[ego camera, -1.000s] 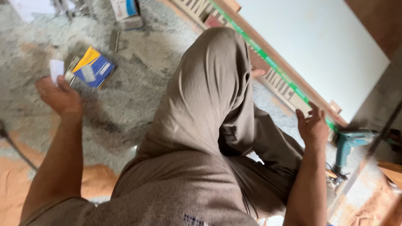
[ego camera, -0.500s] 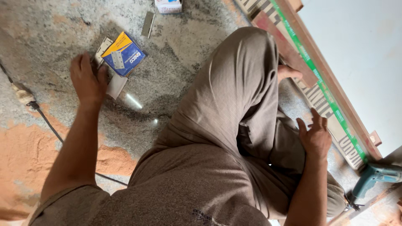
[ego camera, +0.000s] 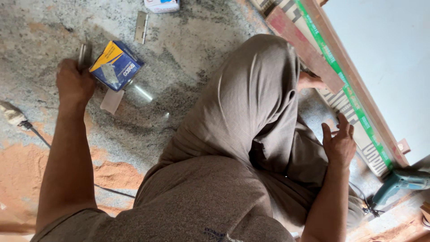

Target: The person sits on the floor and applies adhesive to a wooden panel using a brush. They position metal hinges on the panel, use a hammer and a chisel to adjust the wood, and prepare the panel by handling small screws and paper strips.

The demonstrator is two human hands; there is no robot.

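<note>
I sit on a speckled stone floor [ego camera: 188, 58] with my knee raised in grey trousers. My left hand [ego camera: 73, 84] rests on the floor at the left, fingers curled around a grey metal hinge [ego camera: 83, 51] that sticks out above it. A blue and yellow carton [ego camera: 116, 65] lies right beside that hand, with a small white piece [ego camera: 111, 101] just below it. My right hand [ego camera: 339, 144] is at the right, fingers apart and holding nothing, close to the edge of a wood-framed white panel [ego camera: 380, 54].
A second metal hinge [ego camera: 141, 27] and a white box [ego camera: 162, 5] lie at the top. A teal power drill [ego camera: 401, 181] sits at the lower right. Orange sawdust [ego camera: 22, 172] and a cable with a plug [ego camera: 13, 115] cover the floor at the left.
My left hand has set down the white piece and moved beside the carton, closing on the hinge. The view has shifted, and my right hand stays open by the panel.
</note>
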